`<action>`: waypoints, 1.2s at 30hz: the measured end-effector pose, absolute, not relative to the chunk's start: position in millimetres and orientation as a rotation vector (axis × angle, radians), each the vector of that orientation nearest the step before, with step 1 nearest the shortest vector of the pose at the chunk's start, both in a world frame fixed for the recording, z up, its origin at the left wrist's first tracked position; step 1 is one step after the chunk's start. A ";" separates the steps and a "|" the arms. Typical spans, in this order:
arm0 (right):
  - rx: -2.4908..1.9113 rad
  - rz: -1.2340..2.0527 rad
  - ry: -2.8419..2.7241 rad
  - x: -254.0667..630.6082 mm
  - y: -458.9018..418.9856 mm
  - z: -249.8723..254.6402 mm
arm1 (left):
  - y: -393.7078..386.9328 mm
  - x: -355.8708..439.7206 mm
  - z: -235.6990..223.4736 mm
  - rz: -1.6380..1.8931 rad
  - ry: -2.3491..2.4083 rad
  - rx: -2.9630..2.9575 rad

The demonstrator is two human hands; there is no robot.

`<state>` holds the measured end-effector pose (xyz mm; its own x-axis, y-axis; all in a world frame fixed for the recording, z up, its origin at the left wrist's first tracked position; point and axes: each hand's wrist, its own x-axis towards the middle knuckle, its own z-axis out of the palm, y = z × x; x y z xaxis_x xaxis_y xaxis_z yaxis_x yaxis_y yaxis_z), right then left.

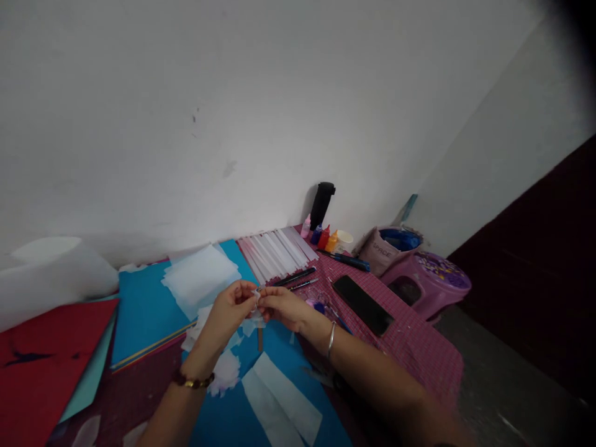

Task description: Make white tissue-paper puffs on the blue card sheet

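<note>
My left hand (228, 310) and my right hand (282, 307) meet over the blue paper sheet (144, 307), fingers pinched together on a small piece of white tissue paper (256, 296). A bracelet sits on each wrist. Below the hands lie white paper strips (279, 397) and a crumpled white tissue flower (226, 372). A stack of white tissue sheets (200, 276) lies just beyond my left hand.
Red paper (41, 360) lies at the left. White sticks (277, 248), pens (298, 277), a black phone (362, 304), small paint bottles (321, 236), a black flask (322, 203) and a paper cup (344, 239) occupy the pink checked cloth. A purple stool (433, 282) and bag (386, 248) stand to the right.
</note>
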<state>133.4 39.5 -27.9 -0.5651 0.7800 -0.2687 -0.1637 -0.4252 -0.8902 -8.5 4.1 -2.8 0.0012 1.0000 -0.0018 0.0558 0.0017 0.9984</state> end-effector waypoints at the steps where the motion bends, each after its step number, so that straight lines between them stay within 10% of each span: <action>1: -0.928 2.016 -1.184 133.6 39.1 -28.4 | 4.5 -8.4 -3.2 1.178 1.258 1.257; 36: -0.890 1.579 -1.576 141.0 40.4 -22.1 | 0.8 -5.6 0.4 1.226 1.240 1.166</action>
